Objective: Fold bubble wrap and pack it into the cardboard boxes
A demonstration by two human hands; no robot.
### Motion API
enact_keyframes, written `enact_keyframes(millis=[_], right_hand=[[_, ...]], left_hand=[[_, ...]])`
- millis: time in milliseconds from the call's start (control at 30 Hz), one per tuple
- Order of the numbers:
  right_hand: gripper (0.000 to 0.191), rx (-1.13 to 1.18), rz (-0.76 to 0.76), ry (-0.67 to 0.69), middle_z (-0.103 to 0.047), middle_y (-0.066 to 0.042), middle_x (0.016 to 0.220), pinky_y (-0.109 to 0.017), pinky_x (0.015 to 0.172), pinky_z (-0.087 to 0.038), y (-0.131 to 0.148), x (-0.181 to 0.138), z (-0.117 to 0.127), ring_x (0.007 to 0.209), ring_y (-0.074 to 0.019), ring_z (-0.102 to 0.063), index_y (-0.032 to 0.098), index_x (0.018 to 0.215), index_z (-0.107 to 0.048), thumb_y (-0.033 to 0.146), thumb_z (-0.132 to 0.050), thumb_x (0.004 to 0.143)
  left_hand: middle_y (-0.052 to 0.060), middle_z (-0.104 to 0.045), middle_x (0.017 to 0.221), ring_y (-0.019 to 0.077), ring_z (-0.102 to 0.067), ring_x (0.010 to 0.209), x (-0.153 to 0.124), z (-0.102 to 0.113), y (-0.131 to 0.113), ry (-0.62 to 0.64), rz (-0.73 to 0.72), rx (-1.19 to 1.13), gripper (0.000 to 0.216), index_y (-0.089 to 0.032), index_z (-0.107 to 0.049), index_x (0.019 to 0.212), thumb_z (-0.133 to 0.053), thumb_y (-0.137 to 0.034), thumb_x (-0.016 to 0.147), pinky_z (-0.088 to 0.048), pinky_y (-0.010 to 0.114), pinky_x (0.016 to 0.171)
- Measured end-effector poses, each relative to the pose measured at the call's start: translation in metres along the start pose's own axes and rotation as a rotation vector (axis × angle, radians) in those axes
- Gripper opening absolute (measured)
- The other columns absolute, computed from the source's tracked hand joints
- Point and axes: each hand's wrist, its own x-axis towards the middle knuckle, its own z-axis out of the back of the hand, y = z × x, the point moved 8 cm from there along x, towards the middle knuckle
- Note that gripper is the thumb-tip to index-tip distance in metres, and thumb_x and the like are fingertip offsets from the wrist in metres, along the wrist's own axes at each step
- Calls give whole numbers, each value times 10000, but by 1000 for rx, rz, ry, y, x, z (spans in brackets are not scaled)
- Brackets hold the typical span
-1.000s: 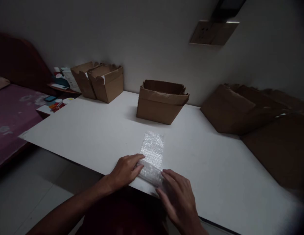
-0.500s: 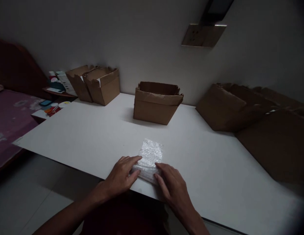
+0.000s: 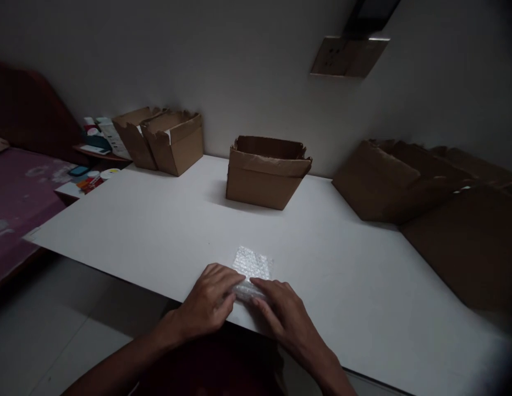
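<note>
A sheet of clear bubble wrap lies near the front edge of the white table. Its near end is rolled or folded into a thick band. My left hand grips the left end of that band, fingers curled over the top and thumb at the near side. On the right end, my right hand holds it the same way, its index finger close to the left one. Whether anything is wrapped inside cannot be made out. The far part of the sheet lies flat beyond my fingers.
An open cardboard box stands mid-table towards the wall. Two more boxes sit at the back left, and larger cardboard boxes fill the right side. Left of the table is a bed. A socket plate is on the wall.
The flat part of the bubble wrap has become shorter as the near band rolled away from me. My hands have drawn closer together on it.
</note>
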Motion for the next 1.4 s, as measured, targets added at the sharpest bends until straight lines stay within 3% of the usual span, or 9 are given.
enact_keyframes(millis=[300,533,667,800,900,1000,1167,1267,1400], right_hand=[[393,-385,8,17,-642,-152,1296,-468,873,-476,-3,20,-3,1116,-321,-590,189,1272,-591,164,-574,880],[298,-76,-32,-110,-744,-90,1079,-406,804,-499,-16,14,-3,920,-236,-672,199,1217,-601,146,-504,939],[299,106,-76,-21,-702,-96,1217,-454,893,-518,-15,2,-3,1073,-266,-654,244,1224,-629,317,-578,939],[692,281,-175,52,-513,-131,1486,-492,1039,-479,-23,0,9,1334,-312,-514,269,1458,-467,514,-680,848],[697,375,-235,111,-648,-125,1325,-419,920,-558,-28,6,14,1157,-280,-645,246,1459,-472,507,-677,846],[339,334,-283,79,-752,-65,979,-333,711,-577,-34,12,23,825,-224,-699,232,1147,-695,452,-573,919],[328,331,-366,-22,-758,-31,909,-272,633,-566,-56,3,47,758,-203,-704,236,1039,-729,495,-575,910],[306,324,-407,-66,-758,-27,880,-259,636,-576,-70,-9,61,743,-203,-713,241,973,-745,500,-610,881],[301,307,-448,-95,-759,-26,862,-243,621,-584,-83,-22,76,743,-209,-726,236,917,-752,493,-599,883]], left_hand=[[140,-656,1195,305,-578,1119,25,-11,48,-65,321,193,354,-156,-567,1268,-510,-259,934,-462,527,968],[202,-491,1415,268,-595,1142,-15,-9,55,-179,732,-587,752,-163,-294,1476,-626,-410,847,-469,466,1007],[161,-617,1250,249,-625,1092,-4,-23,42,-138,738,-958,858,-138,-252,1490,-686,-419,805,-474,402,993],[76,-662,1080,199,-640,934,6,-29,33,-133,671,-944,758,-183,-350,1461,-695,-359,809,-515,333,861],[71,-662,1069,184,-644,880,17,-32,26,-63,567,-837,683,-198,-386,1447,-663,-307,833,-537,332,810],[88,-668,1103,211,-647,950,48,-12,24,-47,390,-521,574,-198,-468,1390,-649,-293,854,-550,374,844],[146,-588,1339,274,-490,1315,158,67,13,-332,-84,242,350,-144,-577,1248,-565,-187,901,-371,481,1123],[164,-558,1389,312,-379,1416,229,79,30,-265,-95,510,476,-112,-544,1298,-568,-78,824,-276,514,1165],[114,-713,964,286,-628,1054,270,74,55,-151,-38,565,302,-125,-661,1030,-548,-42,762,-412,493,1026]])
